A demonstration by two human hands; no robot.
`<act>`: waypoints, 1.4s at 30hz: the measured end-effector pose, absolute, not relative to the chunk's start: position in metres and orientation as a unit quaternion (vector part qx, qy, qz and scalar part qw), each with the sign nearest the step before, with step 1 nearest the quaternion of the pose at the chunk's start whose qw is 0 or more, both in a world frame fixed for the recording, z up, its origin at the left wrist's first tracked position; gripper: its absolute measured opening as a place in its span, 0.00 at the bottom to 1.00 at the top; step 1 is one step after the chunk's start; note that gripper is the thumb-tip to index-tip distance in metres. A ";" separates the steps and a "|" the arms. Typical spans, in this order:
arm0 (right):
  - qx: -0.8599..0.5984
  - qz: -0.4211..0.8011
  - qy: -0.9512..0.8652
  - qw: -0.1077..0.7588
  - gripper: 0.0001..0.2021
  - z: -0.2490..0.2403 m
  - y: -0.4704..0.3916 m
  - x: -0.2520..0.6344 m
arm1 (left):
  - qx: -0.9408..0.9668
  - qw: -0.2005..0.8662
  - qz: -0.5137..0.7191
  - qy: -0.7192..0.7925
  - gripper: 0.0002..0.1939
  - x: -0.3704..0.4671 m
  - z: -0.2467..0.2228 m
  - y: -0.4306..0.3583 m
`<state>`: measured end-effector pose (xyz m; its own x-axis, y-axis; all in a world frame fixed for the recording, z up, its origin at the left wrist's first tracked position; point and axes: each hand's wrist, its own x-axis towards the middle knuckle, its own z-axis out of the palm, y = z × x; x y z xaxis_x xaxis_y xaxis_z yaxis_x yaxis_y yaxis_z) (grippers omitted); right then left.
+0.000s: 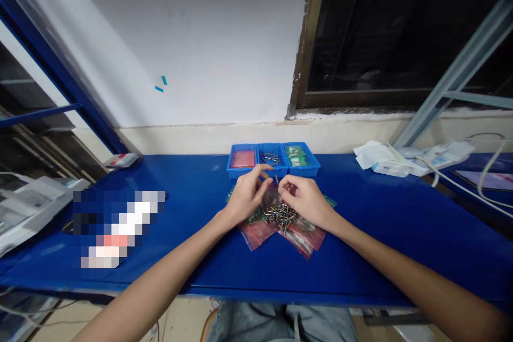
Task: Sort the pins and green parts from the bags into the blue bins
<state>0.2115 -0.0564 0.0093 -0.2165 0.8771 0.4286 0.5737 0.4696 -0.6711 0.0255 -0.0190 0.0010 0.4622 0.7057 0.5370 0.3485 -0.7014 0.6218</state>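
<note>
My left hand (249,191) is over the left side of the pile, its fingers curved and thumb apart, with nothing visible between them. Opposite it, my right hand (305,197) pinches a small screw (276,178) that points up from the fingertips. Between and below both hands lies a heap of metal screws (281,217). Red-tinted zip bags (258,235) are spread under the heap, with green pieces partly hidden among them. Just behind the hands stand three joined blue bins: the left bin (236,173) holds red bags, the middle one loose screws (270,158), the right one green packets (296,156).
A blue table (380,235) carries everything. White packaging (382,159) and cables (460,184) lie at the right. On the left are a white tray-like object (32,208), a small box (122,160) and a blurred-out item (124,230). A wall (220,64) rises behind.
</note>
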 end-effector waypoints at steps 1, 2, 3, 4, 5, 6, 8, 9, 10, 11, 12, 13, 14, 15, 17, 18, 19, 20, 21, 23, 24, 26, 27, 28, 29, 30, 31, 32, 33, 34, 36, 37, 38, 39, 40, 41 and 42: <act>-0.481 0.186 -0.756 0.402 0.06 0.009 -0.056 0.212 | 0.848 0.156 0.397 0.314 0.12 0.023 0.001 -0.019; -0.483 0.188 -0.755 0.402 0.06 0.008 -0.056 0.212 | 0.868 0.107 0.378 0.303 0.13 0.021 0.001 -0.020; -0.483 0.194 -0.753 0.402 0.06 0.007 -0.056 0.212 | 0.886 0.073 0.357 0.288 0.13 0.019 0.002 -0.020; -0.482 0.204 -0.751 0.402 0.06 0.006 -0.056 0.213 | 0.899 0.050 0.337 0.276 0.13 0.018 0.003 -0.021; -0.481 0.214 -0.749 0.403 0.07 0.005 -0.055 0.213 | 0.909 0.034 0.320 0.266 0.13 0.017 0.003 -0.021; -0.479 0.223 -0.747 0.403 0.07 0.004 -0.055 0.213 | 0.915 0.023 0.309 0.259 0.13 0.016 0.004 -0.021; -0.478 0.240 -0.742 0.404 0.08 0.003 -0.055 0.213 | 0.920 0.009 0.301 0.251 0.12 0.016 0.004 -0.020; -0.478 0.246 -0.740 0.403 0.08 0.002 -0.055 0.213 | 0.920 0.006 0.301 0.250 0.12 0.016 0.004 -0.020; -0.480 0.251 -0.739 0.401 0.07 0.002 -0.055 0.213 | 0.920 0.004 0.301 0.250 0.12 0.016 0.003 -0.019; -0.481 0.255 -0.738 0.399 0.07 0.002 -0.055 0.213 | 0.919 0.003 0.302 0.253 0.12 0.016 0.003 -0.019; -0.482 0.258 -0.737 0.398 0.07 0.002 -0.056 0.212 | 0.917 0.001 0.304 0.258 0.11 0.016 0.002 -0.018; -0.481 0.263 -0.736 0.397 0.07 0.002 -0.056 0.212 | 0.915 -0.001 0.306 0.264 0.11 0.016 0.002 -0.018; -0.478 0.268 -0.735 0.400 0.08 0.002 -0.056 0.212 | 0.912 -0.004 0.308 0.271 0.11 0.017 0.002 -0.017; -0.475 0.276 -0.731 0.405 0.09 0.002 -0.055 0.212 | 0.909 -0.007 0.310 0.278 0.10 0.017 0.001 -0.017; -0.473 0.294 -0.718 0.419 0.15 0.002 -0.054 0.212 | 0.905 -0.007 0.313 0.289 0.10 0.017 0.000 -0.017; -0.475 0.295 -0.712 0.425 0.17 0.003 -0.054 0.213 | 0.903 -0.005 0.315 0.291 0.10 0.017 -0.001 -0.016; -0.479 0.287 -0.709 0.430 0.18 0.004 -0.053 0.213 | 0.903 -0.003 0.316 0.291 0.10 0.017 -0.002 -0.016; -0.482 0.272 -0.711 0.434 0.18 0.005 -0.053 0.213 | 0.903 -0.001 0.317 0.290 0.09 0.017 -0.003 -0.016; -0.483 0.252 -0.717 0.435 0.15 0.006 -0.053 0.214 | 0.903 0.002 0.318 0.288 0.09 0.017 -0.004 -0.016; -0.481 0.210 -0.733 0.433 0.08 0.008 -0.053 0.214 | 0.902 0.007 0.327 0.281 0.10 0.016 -0.006 -0.015; -0.479 0.198 -0.741 0.427 0.06 0.008 -0.053 0.214 | 0.900 0.013 0.334 0.278 0.09 0.017 -0.007 -0.014; -0.477 0.178 -0.756 0.412 0.06 0.007 -0.054 0.214 | 0.894 0.033 0.353 0.274 0.08 0.017 -0.008 -0.015; -0.477 0.166 -0.764 0.402 0.06 0.007 -0.054 0.214 | 0.890 0.045 0.362 0.273 0.07 0.018 -0.008 -0.015; -0.476 0.153 -0.771 0.393 0.06 0.006 -0.055 0.214 | 0.886 0.058 0.371 0.272 0.07 0.019 -0.008 -0.016; -0.477 0.140 -0.777 0.386 0.06 0.005 -0.055 0.214 | 0.883 0.071 0.377 0.271 0.07 0.020 -0.007 -0.017; -0.477 0.129 -0.782 0.381 0.05 0.005 -0.055 0.214 | 0.880 0.082 0.382 0.270 0.06 0.021 -0.006 -0.018; -0.477 0.120 -0.785 0.377 0.04 0.005 -0.055 0.215 | 0.879 0.091 0.384 0.268 0.06 0.022 -0.005 -0.019; -0.477 0.114 -0.786 0.375 0.04 0.005 -0.054 0.216 | 0.879 0.096 0.383 0.266 0.06 0.022 -0.004 -0.019; -0.477 0.110 -0.787 0.376 0.04 0.005 -0.054 0.216 | 0.880 0.097 0.381 0.264 0.06 0.023 -0.003 -0.020; -0.477 0.107 -0.787 0.377 0.05 0.005 -0.053 0.217 | 0.883 0.095 0.378 0.262 0.06 0.023 -0.002 -0.020; -0.478 0.104 -0.785 0.381 0.05 0.006 -0.052 0.218 | 0.888 0.087 0.374 0.253 0.07 0.023 -0.001 -0.020; -0.478 0.103 -0.783 0.383 0.05 0.006 -0.052 0.218 | 0.890 0.081 0.375 0.248 0.08 0.022 -0.001 -0.020; -0.478 0.104 -0.782 0.385 0.05 0.006 -0.052 0.218 | 0.891 0.074 0.377 0.242 0.09 0.022 0.000 -0.019; -0.478 0.106 -0.782 0.387 0.05 0.006 -0.052 0.217 | 0.891 0.065 0.380 0.240 0.09 0.021 0.000 -0.019; -0.477 0.108 -0.781 0.388 0.05 0.007 -0.053 0.217 | 0.891 0.056 0.381 0.241 0.09 0.020 0.000 -0.019; -0.475 0.109 -0.782 0.389 0.06 0.007 -0.054 0.217 | 0.891 0.046 0.378 0.246 0.09 0.020 -0.001 -0.018; -0.473 0.110 -0.783 0.389 0.07 0.007 -0.055 0.217 | 0.893 0.036 0.373 0.250 0.09 0.019 -0.001 -0.018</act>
<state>0.2166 -0.0546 0.0068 -0.2499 0.8258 0.5056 0.6551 0.5287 -0.5397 0.0194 -0.0180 -0.0009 0.5961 0.4734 0.6485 0.4193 -0.8723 0.2514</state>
